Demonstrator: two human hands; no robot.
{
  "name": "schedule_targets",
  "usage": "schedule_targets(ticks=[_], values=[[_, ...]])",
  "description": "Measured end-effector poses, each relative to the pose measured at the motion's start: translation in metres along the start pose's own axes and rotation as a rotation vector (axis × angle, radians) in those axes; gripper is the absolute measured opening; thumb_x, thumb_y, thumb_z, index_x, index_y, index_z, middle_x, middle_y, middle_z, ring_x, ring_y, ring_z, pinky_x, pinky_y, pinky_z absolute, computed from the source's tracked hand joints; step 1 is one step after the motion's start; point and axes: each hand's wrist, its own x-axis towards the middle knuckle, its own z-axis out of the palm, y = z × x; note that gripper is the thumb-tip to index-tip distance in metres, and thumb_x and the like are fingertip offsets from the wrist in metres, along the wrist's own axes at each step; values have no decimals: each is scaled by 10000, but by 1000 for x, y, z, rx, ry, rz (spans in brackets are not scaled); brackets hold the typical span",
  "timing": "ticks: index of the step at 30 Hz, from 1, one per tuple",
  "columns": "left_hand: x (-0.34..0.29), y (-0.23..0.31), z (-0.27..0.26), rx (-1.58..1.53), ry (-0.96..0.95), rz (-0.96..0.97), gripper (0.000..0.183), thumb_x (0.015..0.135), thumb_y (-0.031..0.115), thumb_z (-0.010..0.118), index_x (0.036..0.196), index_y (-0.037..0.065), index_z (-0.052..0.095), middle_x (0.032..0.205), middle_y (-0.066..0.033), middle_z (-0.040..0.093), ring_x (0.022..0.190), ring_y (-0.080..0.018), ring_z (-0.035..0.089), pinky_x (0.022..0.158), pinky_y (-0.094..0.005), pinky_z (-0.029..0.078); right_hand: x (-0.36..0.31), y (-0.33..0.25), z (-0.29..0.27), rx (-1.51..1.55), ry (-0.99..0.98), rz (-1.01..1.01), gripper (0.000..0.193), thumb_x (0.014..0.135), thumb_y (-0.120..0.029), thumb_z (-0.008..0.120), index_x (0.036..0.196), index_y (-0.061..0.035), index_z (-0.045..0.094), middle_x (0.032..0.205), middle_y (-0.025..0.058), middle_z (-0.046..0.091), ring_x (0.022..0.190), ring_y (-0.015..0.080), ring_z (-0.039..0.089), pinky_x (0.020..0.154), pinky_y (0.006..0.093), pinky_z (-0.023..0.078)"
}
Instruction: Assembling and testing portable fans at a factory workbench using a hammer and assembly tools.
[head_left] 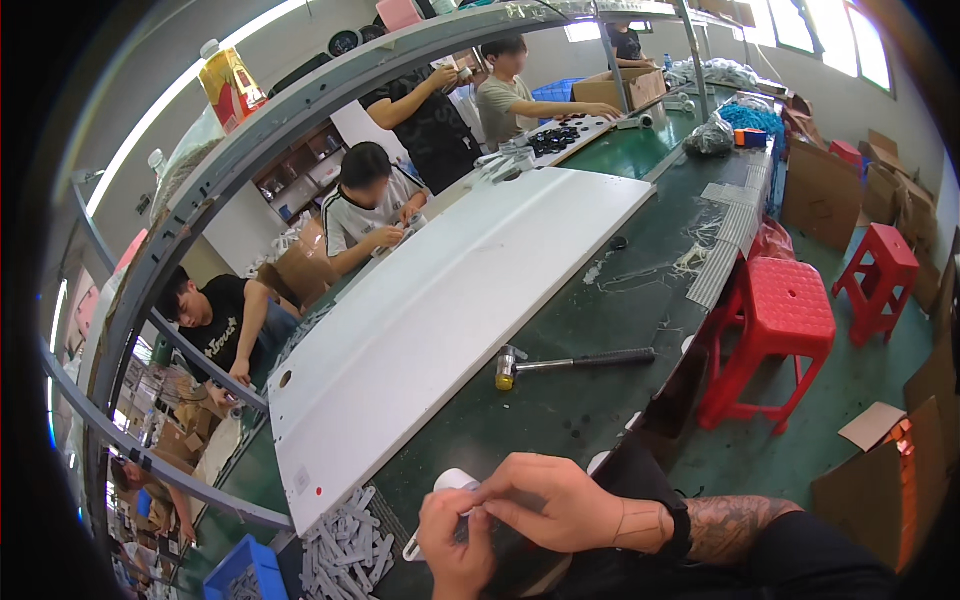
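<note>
Both hands meet at the fingertips: right hand (560, 505) has thumb and index closed in a pinch, left hand (455, 545) is curled with its thumb up against the same spot. Between and just beyond them sits a white part (456, 480), smooth, matte, plastic-looking, rounded end showing; the fingers cover the rest, so can't tell full shape or exactly what each fingertip grips. Left of the left hand: loose heap of slim pale-grey strips (345, 545), hard-edged, lying at all angles; past it a blue plastic bin (245, 570) with more small parts. Ahead of the hands: hammer (575, 364), metal head, yellow face, dark textured grip, on the scuffed green tabletop (590, 310). Further ahead, long smooth white panel (440, 300), lengthwise crease, round hole near the near end.
</note>
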Motion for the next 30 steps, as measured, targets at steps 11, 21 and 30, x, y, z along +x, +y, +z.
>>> schedule_targets(ticks=[11,21,30], values=[[-19,-4,15,-153,68,-118,266,1067,259,796,1069,-2,745,1072,-109,752,1012,-219,706,939,-348,529,-4,-9,-1,8,-17,142,303,1006,-93,814,1281,-30,704,1033,81,749,952,205,741,881,358,613],[-24,-1,15,-82,88,-105,257,1060,237,805,1032,-9,735,1029,-108,733,963,-220,688,906,-351,529,-9,-9,-2,167,-34,318,428,1014,-139,850,1344,-30,601,996,56,747,918,141,710,849,311,595],[-22,2,17,-60,87,-121,260,1051,226,814,1009,-16,730,1021,-114,732,954,-226,683,897,-350,523,-12,-2,-3,158,-9,371,461,1002,-161,867,1319,-36,558,981,56,778,886,120,714,831,296,591]])
